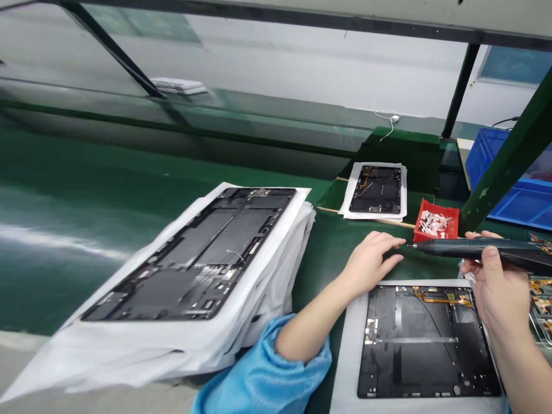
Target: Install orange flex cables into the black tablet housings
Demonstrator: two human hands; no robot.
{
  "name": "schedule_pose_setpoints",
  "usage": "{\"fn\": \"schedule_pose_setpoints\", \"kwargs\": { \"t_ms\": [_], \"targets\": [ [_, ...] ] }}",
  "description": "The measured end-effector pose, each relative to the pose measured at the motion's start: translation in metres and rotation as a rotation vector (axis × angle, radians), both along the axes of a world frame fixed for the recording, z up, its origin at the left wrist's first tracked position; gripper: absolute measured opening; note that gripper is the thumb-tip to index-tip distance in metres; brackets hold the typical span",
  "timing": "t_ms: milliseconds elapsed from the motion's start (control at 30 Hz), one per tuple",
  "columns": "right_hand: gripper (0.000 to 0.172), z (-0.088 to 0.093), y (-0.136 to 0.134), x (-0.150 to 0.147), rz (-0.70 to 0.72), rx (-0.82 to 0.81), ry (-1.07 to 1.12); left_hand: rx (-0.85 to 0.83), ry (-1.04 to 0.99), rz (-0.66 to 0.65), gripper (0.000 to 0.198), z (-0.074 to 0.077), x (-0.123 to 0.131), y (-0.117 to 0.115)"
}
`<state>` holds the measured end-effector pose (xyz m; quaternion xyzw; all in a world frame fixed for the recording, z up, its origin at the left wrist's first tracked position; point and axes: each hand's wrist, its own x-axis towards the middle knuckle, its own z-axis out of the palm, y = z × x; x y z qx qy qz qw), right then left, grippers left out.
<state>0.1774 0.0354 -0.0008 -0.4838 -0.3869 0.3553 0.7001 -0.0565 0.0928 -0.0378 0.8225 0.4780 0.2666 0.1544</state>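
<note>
My right hand (pixel 502 282) is wrapped round a dark electric screwdriver (pixel 474 248), held level with its bit pointing left. Close to the bit's tip is my left hand (pixel 373 259), its thumb and fingers apart; nothing shows in them. Below both hands lies an opened tablet housing (pixel 426 345) on a white sheet (pixel 347 368), with ribbon cables and an orange flex cable along its upper edge. Just beyond the screwdriver sits a red bin (pixel 452 221) of small white strips.
To the left, a tall stack of white sheets (pixel 276 293) carries another tablet housing (pixel 194 253) on top. Farther back, a third housing (pixel 379 190) rests on white sheets. A blue crate (pixel 517 201) stands behind a green post (pixel 504 155) at right. Flex cables (pixel 541 299) lie at the right edge.
</note>
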Motion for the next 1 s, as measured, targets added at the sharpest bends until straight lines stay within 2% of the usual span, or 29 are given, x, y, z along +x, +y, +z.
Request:
{"fn": "schedule_pose_setpoints", "kwargs": {
  "t_ms": [100,233,467,733,1000],
  "targets": [
    [0.040,0.0030,-0.0017,-0.0014,0.012,0.011,0.004,0.013,-0.128,-0.038,0.028,-0.0006,0.0074,-0.0098],
    [0.038,0.0063,-0.0030,-0.0038,0.017,0.018,0.012,0.123,-0.216,0.003,0.021,-0.0059,0.0098,-0.0098],
    [0.036,0.0086,-0.0005,-0.0064,0.029,0.030,0.035,0.152,-0.210,-0.019,0.011,-0.0081,0.0094,-0.0068],
    [0.037,0.0076,-0.0029,-0.0056,0.038,0.023,0.036,0.159,-0.208,0.031,0.003,-0.0079,0.0093,-0.0071],
    [0.036,0.0081,-0.0029,-0.0064,0.036,0.032,0.030,0.149,-0.211,0.048,0.002,-0.0083,0.0096,-0.0077]
  ]
}}
